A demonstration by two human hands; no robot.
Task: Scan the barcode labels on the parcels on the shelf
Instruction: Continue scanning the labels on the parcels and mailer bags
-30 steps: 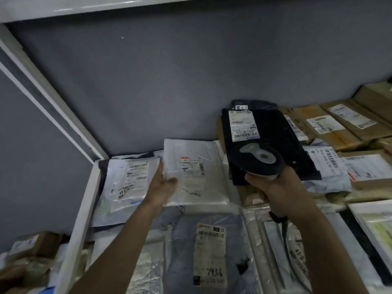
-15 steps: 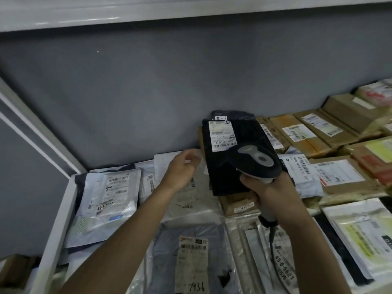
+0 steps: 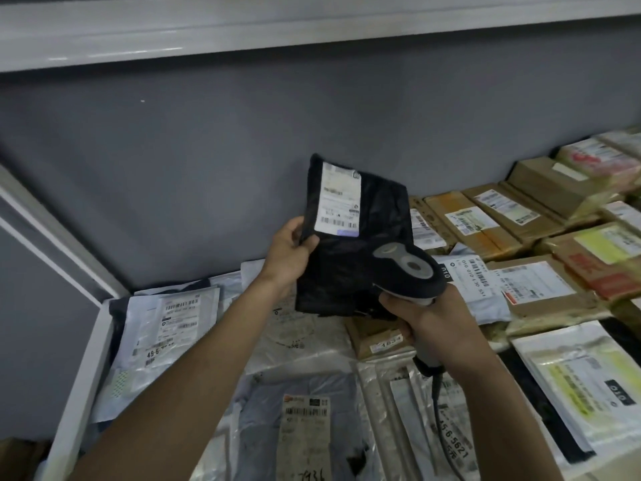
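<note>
Lifted off the stack since the earlier frame: black poly mailer [image 3: 350,258], now raised and tilted up toward the camera in front of the grey back wall [image 3: 208,161], above the shelf [image 3: 81,369]. Pinched at its left edge by the left hand [image 3: 289,253], thumb on the front face, white shipping label [image 3: 339,200] facing out with barcodes along its lower strip. Gripped in the right hand [image 3: 440,324], fingers wrapped round the handle: corded barcode scanner [image 3: 407,272], head just in front of the mailer's lower right, cable trailing down. Best done, probably, by holding the soft bag taut so the label lies flat, aiming the scanner squarely at the lower barcode, keeping both steady. Label print blurred, not readable. Legible elsewhere: "49-6" handwritten on a pale mailer [image 3: 166,328] at left, "45-6-5621" on a clear bag [image 3: 451,442] under the cable, "010" on a parcel label [image 3: 473,277] behind the scanner. Brown cartons [image 3: 485,216] lined up at right.
</note>
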